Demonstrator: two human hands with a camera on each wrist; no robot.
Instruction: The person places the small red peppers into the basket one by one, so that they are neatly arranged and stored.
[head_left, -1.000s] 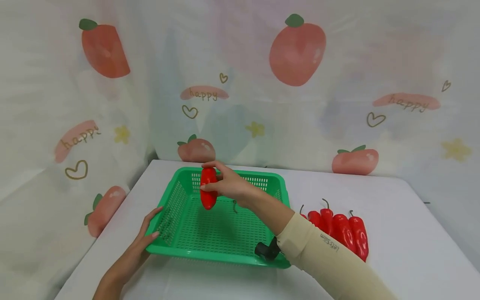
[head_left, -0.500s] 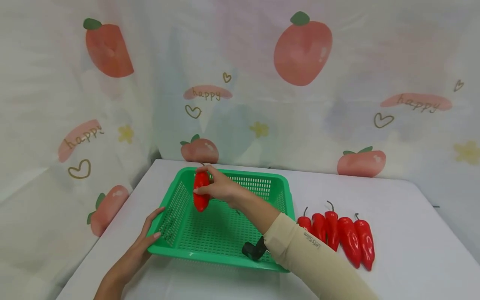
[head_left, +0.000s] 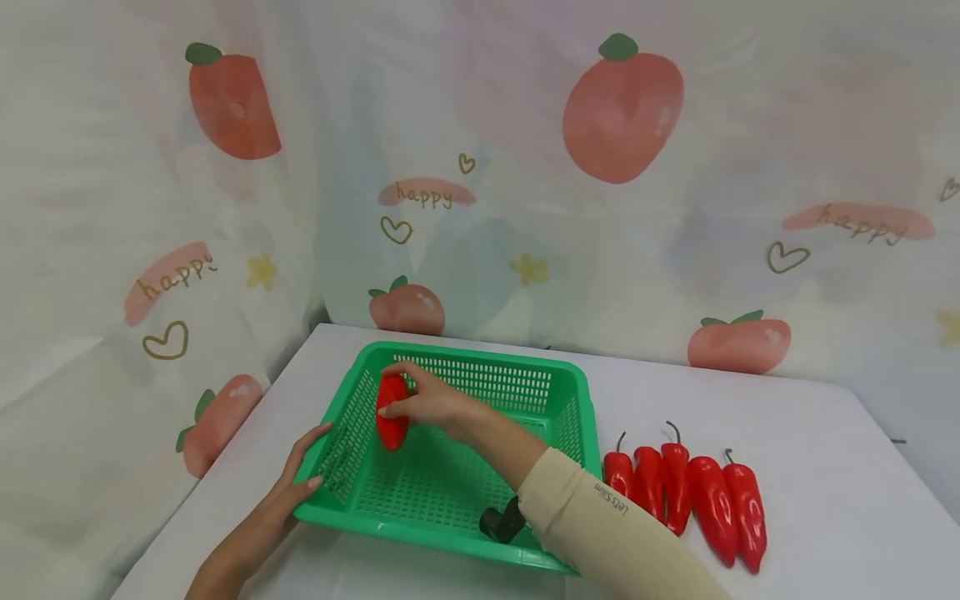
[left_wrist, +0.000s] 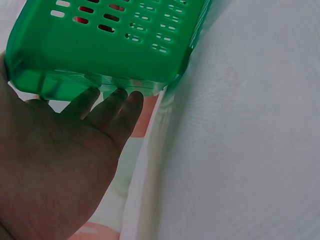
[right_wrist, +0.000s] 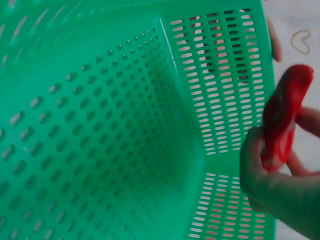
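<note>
In the head view my right hand (head_left: 435, 404) pinches a glossy red pepper (head_left: 392, 421) between thumb and fingers, upright over the left part of a green plastic basket (head_left: 420, 542). The right wrist view shows the same pepper (right_wrist: 287, 115) near the slotted basket wall, with part of it hidden by the hand. My left hand (head_left: 281, 487) grips the basket's left rim near the front corner, thumb and a finger showing on the rim. From the left wrist, the other fingers (left_wrist: 131, 107) touch the basket's outer side.
Several red peppers (head_left: 708, 508) with curled stems lie in a row on the white table (head_left: 840, 467), right of the basket. The right sleeve (head_left: 600, 533) hides part of the basket's front right corner. A printed cloth (head_left: 510, 217) hangs behind and at the left.
The right hand and its pepper have moved left and lower inside the basket. The head view has shifted slightly. The left hand stays on the rim.
</note>
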